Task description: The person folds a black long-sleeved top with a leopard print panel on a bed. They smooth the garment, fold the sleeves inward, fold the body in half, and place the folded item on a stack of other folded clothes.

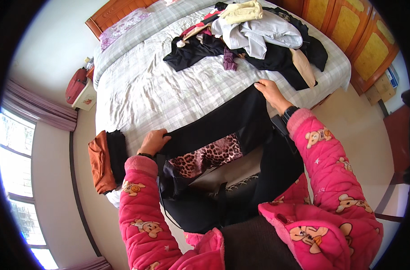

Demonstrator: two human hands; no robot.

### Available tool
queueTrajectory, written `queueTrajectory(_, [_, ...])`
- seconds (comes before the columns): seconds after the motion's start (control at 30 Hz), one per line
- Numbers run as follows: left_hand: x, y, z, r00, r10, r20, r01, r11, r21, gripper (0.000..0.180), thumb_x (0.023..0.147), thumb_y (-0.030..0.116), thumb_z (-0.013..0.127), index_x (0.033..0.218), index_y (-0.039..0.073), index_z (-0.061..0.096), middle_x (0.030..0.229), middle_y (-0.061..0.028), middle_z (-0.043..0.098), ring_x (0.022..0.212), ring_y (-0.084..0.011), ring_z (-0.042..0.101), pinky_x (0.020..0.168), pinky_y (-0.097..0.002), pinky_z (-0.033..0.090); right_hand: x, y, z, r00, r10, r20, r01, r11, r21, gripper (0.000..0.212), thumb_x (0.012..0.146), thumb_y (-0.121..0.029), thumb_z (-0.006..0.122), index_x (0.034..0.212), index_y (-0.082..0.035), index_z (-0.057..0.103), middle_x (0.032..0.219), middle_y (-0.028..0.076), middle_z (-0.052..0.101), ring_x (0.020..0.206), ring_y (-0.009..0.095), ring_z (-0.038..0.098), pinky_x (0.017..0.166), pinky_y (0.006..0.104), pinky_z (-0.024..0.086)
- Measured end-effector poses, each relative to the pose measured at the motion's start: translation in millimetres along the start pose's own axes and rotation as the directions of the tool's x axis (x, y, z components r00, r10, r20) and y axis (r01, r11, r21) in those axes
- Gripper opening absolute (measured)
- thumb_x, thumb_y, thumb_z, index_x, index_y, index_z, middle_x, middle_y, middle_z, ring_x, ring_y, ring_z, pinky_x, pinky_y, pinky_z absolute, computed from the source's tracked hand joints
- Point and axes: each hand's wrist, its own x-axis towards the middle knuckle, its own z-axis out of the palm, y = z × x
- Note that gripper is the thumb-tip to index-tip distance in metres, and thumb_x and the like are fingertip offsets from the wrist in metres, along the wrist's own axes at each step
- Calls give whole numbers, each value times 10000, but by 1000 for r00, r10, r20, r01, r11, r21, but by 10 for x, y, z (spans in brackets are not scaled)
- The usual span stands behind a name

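Between my two hands a black garment (pixel 209 119) is stretched out in front of me, over the near edge of the bed. My left hand (pixel 153 142) is closed on its upper left corner. The upper right corner is pinched in my right hand (pixel 272 94), held farther out and higher in the view. Below the wide black band shows a pink and black leopard-print part (pixel 207 156). More dark cloth hangs lower down, close to my body, and its full shape cannot be made out.
On the bed (pixel 128 85), a heap of clothes lies at the far right, with grey trousers (pixel 268 33) and a folded yellow garment (pixel 241 12) on top. Folded orange cloth (pixel 101 162) sits at the left corner. Wooden wardrobes (pixel 349 31) stand at right.
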Motion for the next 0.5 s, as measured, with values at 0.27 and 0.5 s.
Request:
queueTrajectory(0.27, [545,-463,70,995,-93,-38,91,993,-71,340,829,345,698,1004,55,673,914,-211,676,912,-394,637,784,-449,501,946,327,309,998,-57,-7,52,942,-330,300,859,-262,648,890,35,671,809,229,667,768,335,660,689,421,472])
queueTrajectory(0.5, [946,-704,23,991,-101,-90,98,995,-37,330,823,333,706,992,51,673,900,-210,677,911,-381,643,800,-447,501,1543,420,577,994,-104,21,99,835,-541,357,825,-351,647,850,4,678,824,242,646,807,410,628,710,468,471])
